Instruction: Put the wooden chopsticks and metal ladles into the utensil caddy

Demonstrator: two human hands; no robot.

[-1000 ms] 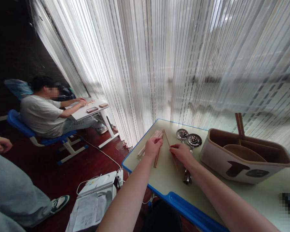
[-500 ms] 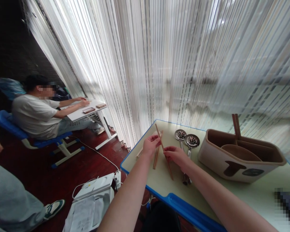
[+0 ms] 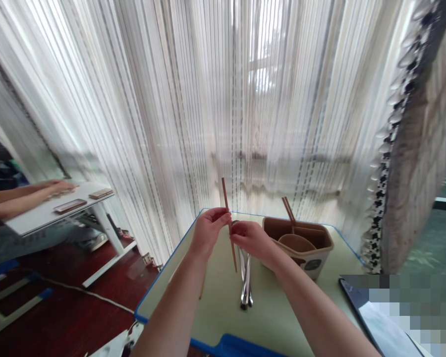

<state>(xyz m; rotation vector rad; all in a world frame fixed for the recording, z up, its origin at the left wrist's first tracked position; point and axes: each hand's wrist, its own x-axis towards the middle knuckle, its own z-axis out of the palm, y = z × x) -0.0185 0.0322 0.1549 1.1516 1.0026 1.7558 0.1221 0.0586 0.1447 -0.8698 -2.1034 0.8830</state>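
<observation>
Brown wooden chopsticks (image 3: 233, 255) stand nearly upright above the table, held in both my hands; whether it is one stick or a pair pressed together, I cannot tell. My left hand (image 3: 210, 227) pinches them near the middle. Just below, the fingers of my right hand (image 3: 250, 238) are closed on them too. Two metal skimmers (image 3: 246, 282) lie under my right hand, their handles toward me and their heads mostly covered. Another thin stick (image 3: 202, 285) lies on the table, partly hidden by my left forearm.
A brown and white utensil caddy (image 3: 269, 225) stands on the right, with two chopsticks (image 3: 289, 209) upright in it. The blue-edged table (image 3: 223, 317) carries a tablet-like device (image 3: 379, 317) at right. Behind hangs a striped curtain (image 3: 193, 99). At left, another person's arms (image 3: 26, 196) rest on a white desk (image 3: 26, 218).
My view has turned right, so the caddy and desk appear farther left. The chopsticks in my hands stand more upright, and both hands remain closed on them.
</observation>
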